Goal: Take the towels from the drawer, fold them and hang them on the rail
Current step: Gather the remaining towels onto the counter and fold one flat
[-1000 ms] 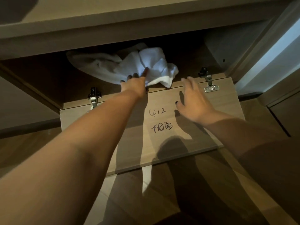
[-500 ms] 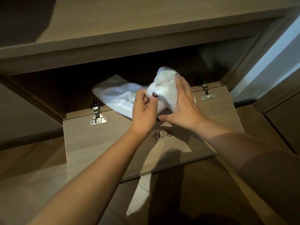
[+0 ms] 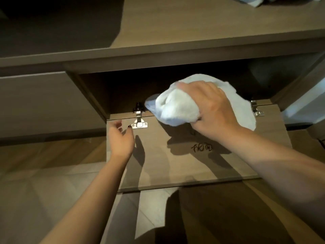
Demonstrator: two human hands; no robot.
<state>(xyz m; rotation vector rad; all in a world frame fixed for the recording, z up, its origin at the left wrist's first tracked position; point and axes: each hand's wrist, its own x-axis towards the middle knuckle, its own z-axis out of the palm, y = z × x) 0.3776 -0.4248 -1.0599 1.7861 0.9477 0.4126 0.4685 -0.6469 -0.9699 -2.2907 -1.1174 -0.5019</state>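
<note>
View: I am looking down through the head camera at two bare arms reaching toward a low wooden cupboard (image 3: 175, 51) whose door (image 3: 193, 164) is folded down flat toward me.

Right hand: my right hand (image 3: 211, 110) is curled over the top of a bunched white towel (image 3: 177, 110), fingers wrapped round the cloth with the knuckles facing me. The grip is closed on the fabric.

Towel: it is held up in the air in front of the dark cupboard opening, above the hinge edge of the door. Most of the bundle bulges out to the left of the gripping fingers; a looser flap hangs down behind and to the right of the wrist. It casts a shadow on the door below.

Left hand: my left hand (image 3: 121, 138) holds nothing. Its fingers are loosely spread and slightly bent, palm turned toward the right, hovering over the left part of the door. It is well apart from the towel.

Hinges: a metal hinge (image 3: 139, 118) sits just beyond the left fingertips, to their right. A second hinge (image 3: 255, 110) shows past the towel's hanging flap, on the far right of the door edge.

Writing: dark handwritten marks (image 3: 202, 147) lie on the door below the right wrist; I cannot read them.

Cupboard inside: the space behind the towel is dark and I cannot tell what it holds.

Countertop: at the top right edge, a bit of pale cloth (image 3: 253, 1) lies on the wooden surface above the cupboard.

Floor: wood-look floor (image 3: 52, 182) lies under both forearms.
</note>
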